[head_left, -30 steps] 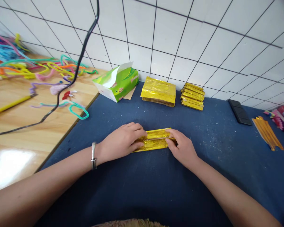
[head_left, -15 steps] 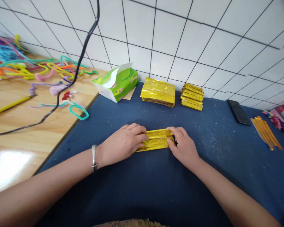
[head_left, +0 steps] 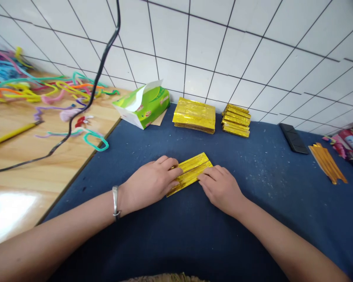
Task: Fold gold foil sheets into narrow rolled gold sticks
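Seemingly flattening a folded, shiny gold foil-paper rectangle (head_left: 191, 170) on the dark-blue tabletop (head_left: 170, 231), left hand (head_left: 151, 180) bent over its left end, right hand (head_left: 222, 186) bunched at the near edge; hard to tell if pinching. Presumably calls next for squared edges. Beyond, out of the way: thick gold foil-paper stack (head_left: 194, 113), green-and-white cardboard box (head_left: 153, 105).

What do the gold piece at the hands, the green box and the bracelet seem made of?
Gold piece: probably foil-faced paper; shiny, with straight creases.
Green box: likely thin printed card; smooth, with flat panels and a white flap.
Bracelet: apparently silvery metal, perhaps polished, judging by its bright sheen.
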Action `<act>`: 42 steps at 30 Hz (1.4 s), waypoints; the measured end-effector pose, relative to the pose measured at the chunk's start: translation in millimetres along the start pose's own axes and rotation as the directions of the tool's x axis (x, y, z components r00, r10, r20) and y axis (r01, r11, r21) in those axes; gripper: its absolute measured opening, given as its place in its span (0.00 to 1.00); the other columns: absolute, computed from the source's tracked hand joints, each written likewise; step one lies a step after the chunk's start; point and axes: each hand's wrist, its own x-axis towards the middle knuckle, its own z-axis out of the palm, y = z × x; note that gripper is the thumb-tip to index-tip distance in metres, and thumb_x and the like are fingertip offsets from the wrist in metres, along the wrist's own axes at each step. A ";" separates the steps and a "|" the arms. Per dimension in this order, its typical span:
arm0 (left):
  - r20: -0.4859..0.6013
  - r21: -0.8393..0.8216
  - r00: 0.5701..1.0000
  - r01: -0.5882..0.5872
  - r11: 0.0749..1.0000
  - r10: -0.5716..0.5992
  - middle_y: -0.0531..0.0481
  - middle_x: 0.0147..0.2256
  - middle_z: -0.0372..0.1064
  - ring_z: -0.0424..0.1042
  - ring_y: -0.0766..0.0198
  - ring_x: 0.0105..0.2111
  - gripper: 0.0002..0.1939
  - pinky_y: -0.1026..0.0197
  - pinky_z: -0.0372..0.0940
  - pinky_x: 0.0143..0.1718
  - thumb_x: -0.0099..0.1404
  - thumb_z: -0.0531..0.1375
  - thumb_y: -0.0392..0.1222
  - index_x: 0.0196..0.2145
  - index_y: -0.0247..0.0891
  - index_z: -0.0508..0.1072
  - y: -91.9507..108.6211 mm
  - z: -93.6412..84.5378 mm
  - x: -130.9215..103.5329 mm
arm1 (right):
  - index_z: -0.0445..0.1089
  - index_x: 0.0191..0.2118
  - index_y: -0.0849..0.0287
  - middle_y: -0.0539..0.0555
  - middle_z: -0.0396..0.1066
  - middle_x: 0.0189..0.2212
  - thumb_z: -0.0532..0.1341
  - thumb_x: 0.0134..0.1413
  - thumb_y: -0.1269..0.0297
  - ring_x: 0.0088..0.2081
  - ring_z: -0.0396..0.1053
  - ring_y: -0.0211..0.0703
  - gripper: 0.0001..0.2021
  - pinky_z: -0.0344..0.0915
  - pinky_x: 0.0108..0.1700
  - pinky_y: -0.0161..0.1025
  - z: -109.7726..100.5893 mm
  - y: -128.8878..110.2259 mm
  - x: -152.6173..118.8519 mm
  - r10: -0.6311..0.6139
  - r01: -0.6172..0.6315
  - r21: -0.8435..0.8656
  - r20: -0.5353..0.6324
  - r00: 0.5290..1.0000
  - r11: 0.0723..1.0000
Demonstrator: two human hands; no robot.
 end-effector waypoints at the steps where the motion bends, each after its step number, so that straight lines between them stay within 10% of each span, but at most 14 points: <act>1: -0.002 -0.003 1.000 0.003 1.000 -0.003 0.45 0.45 0.62 0.63 0.59 0.43 0.11 0.55 0.63 0.46 0.67 0.51 0.41 0.42 0.39 0.69 0.6 0.3 -0.6 | 0.70 0.40 0.58 0.55 0.69 0.35 0.53 0.60 0.68 0.37 0.62 0.43 0.09 0.59 0.39 0.41 -0.2 -0.4 0.6 -0.021 0.021 -0.001 0.015 1.000 1.000; 31: -0.039 -0.096 0.970 -0.241 0.966 0.239 0.45 0.47 0.67 0.63 0.60 0.48 0.15 0.53 0.58 0.54 0.69 0.48 0.35 0.49 0.35 0.68 4.3 14.4 -0.1 | 0.67 0.46 0.58 0.60 0.65 0.48 0.58 0.52 0.57 0.53 0.59 0.52 0.16 0.57 0.55 0.54 -2.3 -0.3 4.0 0.128 -0.131 0.189 0.031 0.991 0.973; 42: -0.033 -0.135 0.987 -0.160 0.978 0.157 0.48 0.56 0.61 0.59 0.59 0.56 0.14 0.53 0.54 0.56 0.68 0.50 0.42 0.50 0.41 0.66 -0.5 15.5 0.5 | 0.66 0.47 0.56 0.59 0.63 0.52 0.60 0.49 0.58 0.57 0.55 0.53 0.18 0.54 0.57 0.54 -5.5 -1.9 3.0 0.128 -0.148 0.205 0.105 0.986 0.967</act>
